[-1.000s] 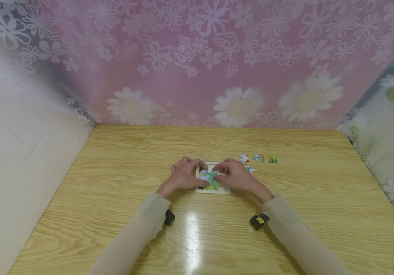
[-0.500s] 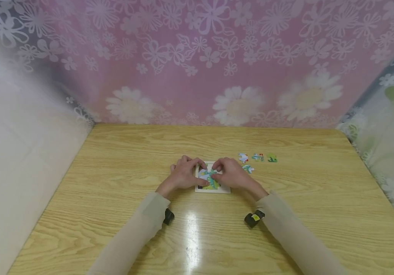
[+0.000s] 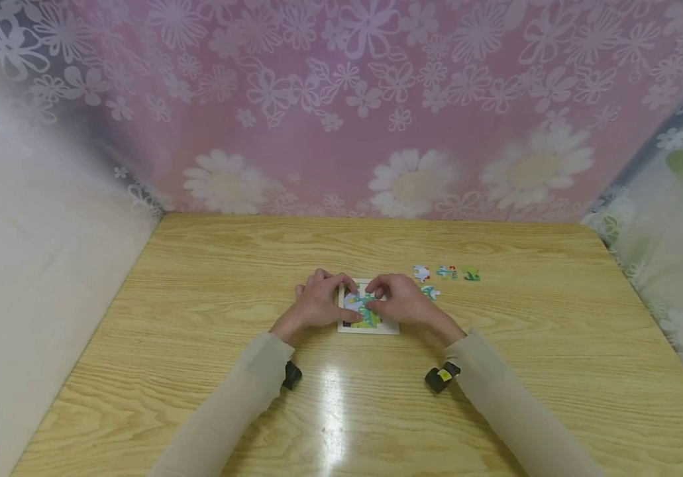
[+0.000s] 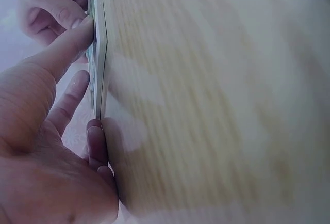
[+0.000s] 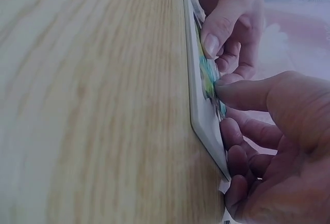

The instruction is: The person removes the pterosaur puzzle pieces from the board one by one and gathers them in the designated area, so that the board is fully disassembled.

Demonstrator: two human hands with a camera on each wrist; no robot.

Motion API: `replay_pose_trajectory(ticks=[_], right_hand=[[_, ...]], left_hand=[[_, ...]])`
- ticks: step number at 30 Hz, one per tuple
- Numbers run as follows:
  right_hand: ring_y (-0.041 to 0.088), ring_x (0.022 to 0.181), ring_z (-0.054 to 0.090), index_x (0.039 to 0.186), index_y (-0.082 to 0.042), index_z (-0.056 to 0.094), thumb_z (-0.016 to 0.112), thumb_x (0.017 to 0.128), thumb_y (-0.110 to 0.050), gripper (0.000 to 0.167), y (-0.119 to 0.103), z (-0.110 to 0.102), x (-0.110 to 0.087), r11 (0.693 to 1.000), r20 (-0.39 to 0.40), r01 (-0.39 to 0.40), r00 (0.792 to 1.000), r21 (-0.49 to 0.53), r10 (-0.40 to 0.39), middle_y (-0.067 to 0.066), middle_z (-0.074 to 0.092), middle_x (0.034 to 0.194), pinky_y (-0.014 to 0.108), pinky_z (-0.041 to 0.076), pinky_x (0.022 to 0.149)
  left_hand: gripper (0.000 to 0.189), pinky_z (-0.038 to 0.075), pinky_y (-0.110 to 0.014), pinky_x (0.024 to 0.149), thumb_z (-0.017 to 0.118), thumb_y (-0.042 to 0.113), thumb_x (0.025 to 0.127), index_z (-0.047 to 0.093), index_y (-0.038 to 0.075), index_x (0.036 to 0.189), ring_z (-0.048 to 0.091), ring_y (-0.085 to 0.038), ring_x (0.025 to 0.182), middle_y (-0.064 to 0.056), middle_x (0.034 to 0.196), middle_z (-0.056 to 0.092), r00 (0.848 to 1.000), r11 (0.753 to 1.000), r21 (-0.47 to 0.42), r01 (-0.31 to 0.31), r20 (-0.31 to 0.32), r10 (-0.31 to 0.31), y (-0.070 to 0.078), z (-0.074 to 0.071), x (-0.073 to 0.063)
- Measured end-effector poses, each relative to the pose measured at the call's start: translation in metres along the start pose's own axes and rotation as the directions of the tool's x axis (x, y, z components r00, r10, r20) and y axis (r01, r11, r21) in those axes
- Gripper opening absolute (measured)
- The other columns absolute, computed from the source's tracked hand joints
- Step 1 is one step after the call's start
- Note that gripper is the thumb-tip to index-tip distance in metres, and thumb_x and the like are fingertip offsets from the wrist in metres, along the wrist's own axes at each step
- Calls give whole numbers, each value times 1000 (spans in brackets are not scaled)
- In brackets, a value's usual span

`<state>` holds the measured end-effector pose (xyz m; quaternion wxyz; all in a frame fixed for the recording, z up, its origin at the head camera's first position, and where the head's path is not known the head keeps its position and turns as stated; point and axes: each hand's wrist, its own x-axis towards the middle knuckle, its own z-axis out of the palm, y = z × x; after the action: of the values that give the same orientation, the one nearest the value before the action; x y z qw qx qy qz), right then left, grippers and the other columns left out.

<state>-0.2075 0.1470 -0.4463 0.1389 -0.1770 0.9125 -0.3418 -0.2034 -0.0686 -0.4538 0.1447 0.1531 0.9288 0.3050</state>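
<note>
A small jigsaw puzzle with a pale frame (image 3: 390, 328) lies flat on the table, holding a partly assembled green and teal picture (image 3: 367, 320). My left hand (image 3: 319, 302) is at its left side, thumb and index finger spread and touching the picture, other fingers beside the frame. From the right, my right hand (image 3: 403, 299) pinches a teal puzzle piece between thumb and index finger at the picture's upper right. The right wrist view shows the right thumb (image 5: 242, 94) on the pieces; the fingers partly hide that piece.
Several loose puzzle pieces lie beyond the right hand: a white one (image 3: 421, 273), a teal and red one (image 3: 446, 272), a green one (image 3: 472, 273) and a teal one (image 3: 430, 292). The wooden table (image 3: 228, 265) meets a floral curtain (image 3: 317, 132) behind.
My right hand has shifted slightly left and inward over the puzzle, bringing the teal piece against the picture. The left hand stays nearly still. The loose pieces lie as before.
</note>
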Motion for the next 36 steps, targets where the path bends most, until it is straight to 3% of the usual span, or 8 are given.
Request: replay_pose_trajectory(ticks=[15, 24, 32, 36], right_hand=[[15, 76, 52, 111, -3, 69, 75, 92, -14, 23, 1, 6, 5, 1000, -20, 10, 1000, -11, -11, 7, 64, 93, 29, 43, 71], [18, 81, 51, 111, -7, 65, 72, 94, -14, 20, 5, 3, 2, 996, -7, 0, 1000, 87, 1, 7, 61, 95, 30, 42, 72], [16, 80, 63, 110, -9, 67, 64, 97, -8, 13, 11, 0, -1, 984, -33, 60, 998, 166, -55, 8, 71, 93, 33, 50, 74], [15, 80, 66, 112, -8, 68, 62, 98, -8, 15, 14, -1, -2, 972, -49, 43, 998, 232, -32, 8, 74, 94, 32, 51, 76]], left_hand=[[28, 24, -44, 84, 83, 49, 83, 71, 33, 103, 43, -29, 118, -9, 129, 48, 1000, 1000, 0, 21, 4, -21, 2, -2, -2], [29, 24, -44, 86, 83, 50, 83, 71, 33, 102, 42, -29, 121, -8, 131, 48, 999, 999, 12, 47, 14, -47, 8, -4, -3], [28, 25, -46, 87, 84, 48, 82, 70, 33, 102, 42, -29, 123, -8, 132, 48, 999, 999, 17, 52, 15, -52, 11, -5, -5], [29, 25, -47, 88, 84, 48, 82, 71, 33, 102, 42, -30, 121, -9, 130, 48, 999, 999, 4, 42, 13, -42, 11, -5, -5]])
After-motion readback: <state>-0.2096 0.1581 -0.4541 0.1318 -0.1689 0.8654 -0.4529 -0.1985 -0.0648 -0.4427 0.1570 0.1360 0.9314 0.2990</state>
